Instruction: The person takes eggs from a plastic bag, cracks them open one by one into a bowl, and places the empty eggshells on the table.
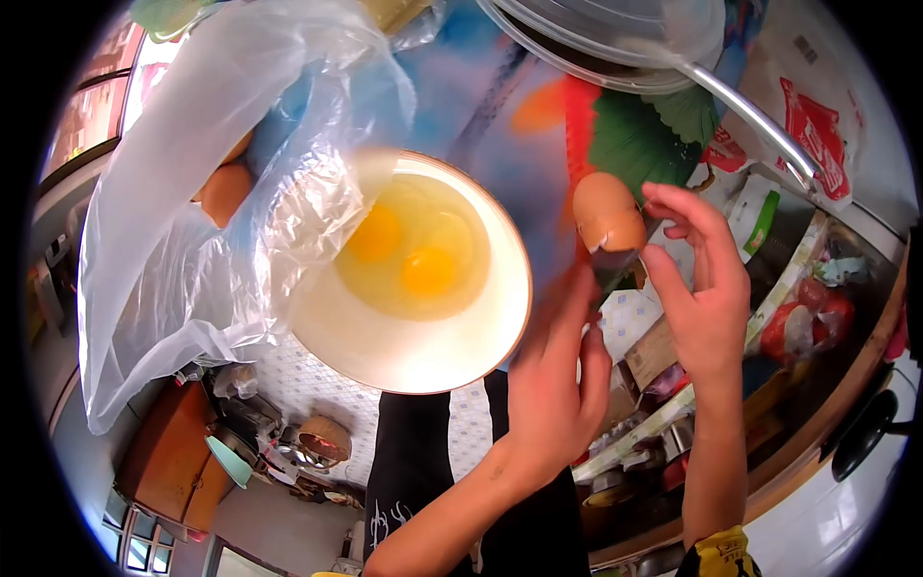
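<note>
Brown eggshells (608, 212), cracked and seemingly stacked together, sit near the table's edge on the right. My right hand (704, 274) is just beside them, thumb and fingers apart and curved; whether a fingertip touches the shell is unclear. Just below the shells is my left hand (558, 385), fingers stretched out and holding nothing visible. To its left stands a white bowl (413, 361) with a brown rim, holding clear egg white and two yolks (428, 271). A clear plastic bag (221, 260) overlaps the bowl's left side, with brown eggs (226, 192) partly visible at it.
A clear-lidded container (615, 43) stands at the back of the patterned tablecloth (452, 87). A metal handle or tube (755, 120) slants down right of it. Crowded shelves (663, 423) lie below on the right. A wooden cabinet (168, 452) is lower left.
</note>
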Action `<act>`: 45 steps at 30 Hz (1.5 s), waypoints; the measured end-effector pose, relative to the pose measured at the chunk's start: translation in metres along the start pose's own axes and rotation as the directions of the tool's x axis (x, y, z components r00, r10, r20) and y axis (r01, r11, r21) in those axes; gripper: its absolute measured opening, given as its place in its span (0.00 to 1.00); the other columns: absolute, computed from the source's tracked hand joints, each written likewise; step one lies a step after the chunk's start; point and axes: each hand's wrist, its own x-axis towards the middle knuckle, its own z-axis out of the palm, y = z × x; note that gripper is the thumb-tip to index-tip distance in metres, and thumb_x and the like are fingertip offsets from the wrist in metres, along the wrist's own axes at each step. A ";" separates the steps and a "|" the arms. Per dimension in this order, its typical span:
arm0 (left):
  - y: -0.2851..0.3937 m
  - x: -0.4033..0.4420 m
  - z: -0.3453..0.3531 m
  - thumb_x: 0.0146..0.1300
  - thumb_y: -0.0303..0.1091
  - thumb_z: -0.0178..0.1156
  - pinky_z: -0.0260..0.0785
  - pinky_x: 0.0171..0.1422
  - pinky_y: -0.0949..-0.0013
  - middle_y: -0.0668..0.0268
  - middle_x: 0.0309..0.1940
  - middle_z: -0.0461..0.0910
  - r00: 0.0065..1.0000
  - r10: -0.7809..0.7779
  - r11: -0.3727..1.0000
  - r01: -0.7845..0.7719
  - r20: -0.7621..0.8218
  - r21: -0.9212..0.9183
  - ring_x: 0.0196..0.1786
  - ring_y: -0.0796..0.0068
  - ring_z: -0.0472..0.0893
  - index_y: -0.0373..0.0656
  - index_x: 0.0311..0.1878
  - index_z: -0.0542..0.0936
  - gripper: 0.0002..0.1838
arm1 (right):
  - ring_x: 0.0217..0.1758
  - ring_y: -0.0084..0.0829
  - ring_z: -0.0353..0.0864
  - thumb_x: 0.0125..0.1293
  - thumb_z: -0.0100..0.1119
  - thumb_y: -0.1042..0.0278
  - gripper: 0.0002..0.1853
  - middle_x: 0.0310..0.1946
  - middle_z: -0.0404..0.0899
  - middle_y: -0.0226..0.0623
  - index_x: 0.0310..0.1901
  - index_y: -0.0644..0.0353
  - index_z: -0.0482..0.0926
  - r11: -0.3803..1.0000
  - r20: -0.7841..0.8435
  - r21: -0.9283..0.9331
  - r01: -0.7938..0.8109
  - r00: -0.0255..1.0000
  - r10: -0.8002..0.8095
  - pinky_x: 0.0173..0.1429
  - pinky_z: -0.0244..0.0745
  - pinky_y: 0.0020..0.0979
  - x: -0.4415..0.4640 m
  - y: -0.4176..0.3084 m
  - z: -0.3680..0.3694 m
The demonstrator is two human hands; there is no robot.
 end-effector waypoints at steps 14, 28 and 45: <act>-0.030 -0.043 -0.107 0.60 0.13 0.51 0.75 0.39 0.70 0.56 0.36 0.82 0.978 -0.084 0.995 0.071 0.189 0.073 0.33 0.70 0.82 0.33 0.48 0.78 0.14 | 0.58 0.31 0.77 0.64 0.52 0.85 0.25 0.58 0.75 0.43 0.64 0.64 0.68 0.969 -0.037 0.160 -0.186 0.980 0.194 0.62 0.71 0.31 -0.020 -0.008 0.020; -0.051 -0.043 -0.133 0.68 0.18 0.46 0.72 0.35 0.75 0.63 0.33 0.80 0.952 -0.291 0.936 0.304 0.095 -0.177 0.31 0.78 0.77 0.33 0.42 0.76 0.08 | 0.57 0.29 0.76 0.76 0.45 0.66 0.16 0.54 0.77 0.41 0.58 0.66 0.73 0.902 -0.435 0.354 -0.245 0.811 0.391 0.59 0.71 0.30 -0.033 -0.021 0.060; -0.047 -0.032 -0.163 0.74 0.27 0.47 0.70 0.38 0.74 0.64 0.32 0.79 0.931 -0.363 0.915 0.346 -0.046 -0.207 0.34 0.79 0.77 0.34 0.43 0.75 0.09 | 0.36 0.37 0.81 0.51 0.61 0.72 0.11 0.31 0.82 0.40 0.38 0.63 0.81 0.804 0.235 -0.281 0.523 0.850 -0.471 0.40 0.74 0.37 0.063 -0.143 0.152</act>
